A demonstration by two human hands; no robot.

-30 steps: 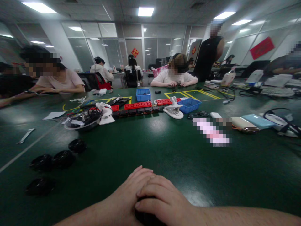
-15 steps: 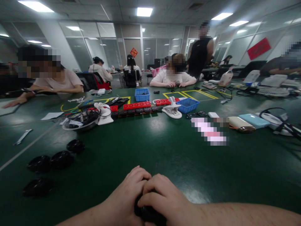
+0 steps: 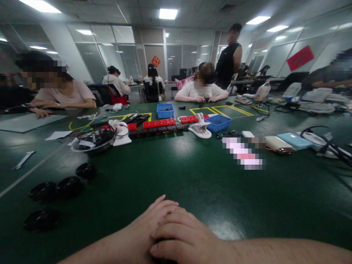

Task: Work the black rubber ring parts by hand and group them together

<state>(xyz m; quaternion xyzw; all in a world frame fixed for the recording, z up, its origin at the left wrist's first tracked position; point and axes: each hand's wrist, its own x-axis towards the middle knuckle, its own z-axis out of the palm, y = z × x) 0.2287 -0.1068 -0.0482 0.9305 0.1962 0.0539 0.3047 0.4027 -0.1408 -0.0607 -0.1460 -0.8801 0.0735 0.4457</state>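
At the near edge of the view my left hand (image 3: 148,223) and my right hand (image 3: 189,233) are closed together around a glossy black rounded object (image 3: 162,261). The right fingers lie across the left hand and cover nearly all of the object, so only dark slivers show below and between the fingers. To the left on the green table lie several shiny black round pieces, among them a front one (image 3: 41,219), a middle one (image 3: 70,186) and a back one (image 3: 86,171). They look like coils or rings, but blur hides their exact kind.
A row of red sockets (image 3: 158,123) runs across the green table (image 3: 132,172), with a white clip stand (image 3: 200,128) and blue bin (image 3: 218,123) beside it. A clear bowl of parts (image 3: 90,143) and a wrench (image 3: 24,160) are left. Power banks (image 3: 280,143) lie right. Co-workers sit around.
My right hand has shifted left and spread further over the left hand, hiding more of the black object. The standing person at the back has moved slightly left.
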